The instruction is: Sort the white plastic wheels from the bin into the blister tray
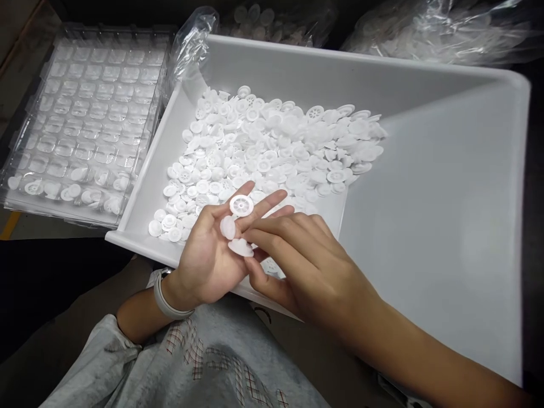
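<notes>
My left hand (208, 249) is palm up over the near edge of a white plastic bin (425, 215), fingers stretched out, with three small white plastic discs (241, 205) lying on its fingers and palm. My right hand (306, 266) reaches across from the right, fingers pressed together in a pinch at one white disc (240, 247) on the left palm. A heap of several white wheel-shaped discs (272, 153) fills the bin's left part.
A clear plastic blister tray (89, 102) with many pockets lies left of the bin; its nearest row holds several white discs (72, 190). Clear bags of white parts (433, 34) lie behind the bin. A grey watch band circles my left wrist.
</notes>
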Motion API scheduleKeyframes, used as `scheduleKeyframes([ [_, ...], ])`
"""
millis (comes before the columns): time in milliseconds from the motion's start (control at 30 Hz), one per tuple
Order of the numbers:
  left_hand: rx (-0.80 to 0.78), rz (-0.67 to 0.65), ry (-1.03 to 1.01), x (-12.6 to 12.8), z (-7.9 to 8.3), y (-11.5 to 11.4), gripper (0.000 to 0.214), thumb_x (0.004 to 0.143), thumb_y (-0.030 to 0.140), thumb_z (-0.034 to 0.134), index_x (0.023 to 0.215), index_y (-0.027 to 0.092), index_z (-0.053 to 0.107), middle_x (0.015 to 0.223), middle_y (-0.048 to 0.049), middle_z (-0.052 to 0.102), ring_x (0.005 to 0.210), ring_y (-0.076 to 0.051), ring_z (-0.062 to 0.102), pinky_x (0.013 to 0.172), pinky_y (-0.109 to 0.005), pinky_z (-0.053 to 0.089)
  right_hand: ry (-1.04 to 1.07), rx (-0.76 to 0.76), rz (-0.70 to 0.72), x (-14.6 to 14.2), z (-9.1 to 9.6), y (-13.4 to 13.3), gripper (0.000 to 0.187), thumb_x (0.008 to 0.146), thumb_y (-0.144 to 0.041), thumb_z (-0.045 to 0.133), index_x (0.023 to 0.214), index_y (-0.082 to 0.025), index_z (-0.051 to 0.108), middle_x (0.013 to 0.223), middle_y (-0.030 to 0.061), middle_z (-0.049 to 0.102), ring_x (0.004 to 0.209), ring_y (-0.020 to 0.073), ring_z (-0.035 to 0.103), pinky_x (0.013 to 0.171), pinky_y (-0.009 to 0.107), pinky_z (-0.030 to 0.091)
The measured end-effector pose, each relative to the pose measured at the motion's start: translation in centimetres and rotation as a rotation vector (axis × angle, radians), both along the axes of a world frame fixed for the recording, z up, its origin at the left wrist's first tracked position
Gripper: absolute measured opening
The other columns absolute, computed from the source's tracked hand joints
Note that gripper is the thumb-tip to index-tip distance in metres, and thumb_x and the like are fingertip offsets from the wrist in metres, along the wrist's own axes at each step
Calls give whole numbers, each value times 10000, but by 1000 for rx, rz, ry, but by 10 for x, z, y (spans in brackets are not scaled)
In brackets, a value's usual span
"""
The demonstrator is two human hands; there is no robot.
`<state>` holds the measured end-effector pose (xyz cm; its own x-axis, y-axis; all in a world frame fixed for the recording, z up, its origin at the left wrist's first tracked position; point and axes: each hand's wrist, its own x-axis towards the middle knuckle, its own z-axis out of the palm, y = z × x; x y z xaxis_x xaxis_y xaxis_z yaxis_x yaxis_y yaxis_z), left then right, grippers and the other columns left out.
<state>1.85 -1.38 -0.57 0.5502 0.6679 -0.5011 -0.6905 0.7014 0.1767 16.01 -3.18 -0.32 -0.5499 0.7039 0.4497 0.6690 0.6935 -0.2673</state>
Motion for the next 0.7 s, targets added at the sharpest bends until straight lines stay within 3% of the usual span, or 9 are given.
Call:
scheduleKeyframes([
  [67,50,18,-4,-2,0,-2,537,880,319,450,1413,284,408,1328,-17,643,1298,-195,555,1165,-378,351,-15,17,-28,-1,0,-1,109,867,-121,585,972,-150,576,897,81,711,705,176,551,604,326,389],
  [200,136,-14,-35,-5,-1,-4,677,755,110,456,1409,272,395,1346,-9,631,1326,-192,528,1170,-421,351,-21,47,-55,-2,-1,-2,96,875,-139,566,968,-157,572,903,88,700,738,195,523,614,336,390],
  [367,142,-27,-16,-6,0,-3,718,706,68,439,1400,248,403,1352,-48,625,1336,-220,520,1189,-497,314,20,28,-123,-5,-3,-2,106,844,-99,601,911,-177,574,899,92,672,764,195,523,648,344,437],
  [567,157,-7,-59,-8,1,-4,773,745,68,440,1478,273,303,1488,-84,492,1398,-266,443,1149,-565,344,169,-153,-97,6,5,6,107,854,-119,616,901,-199,561,903,61,616,803,176,563,679,333,465],
  [700,157,-26,-88,-9,0,-5,776,758,57,416,1499,245,282,1495,-118,476,1410,-292,419,1133,-595,346,232,-320,-183,22,9,15,22,888,-205,598,893,-220,582,900,49,575,829,176,573,669,329,458],
])
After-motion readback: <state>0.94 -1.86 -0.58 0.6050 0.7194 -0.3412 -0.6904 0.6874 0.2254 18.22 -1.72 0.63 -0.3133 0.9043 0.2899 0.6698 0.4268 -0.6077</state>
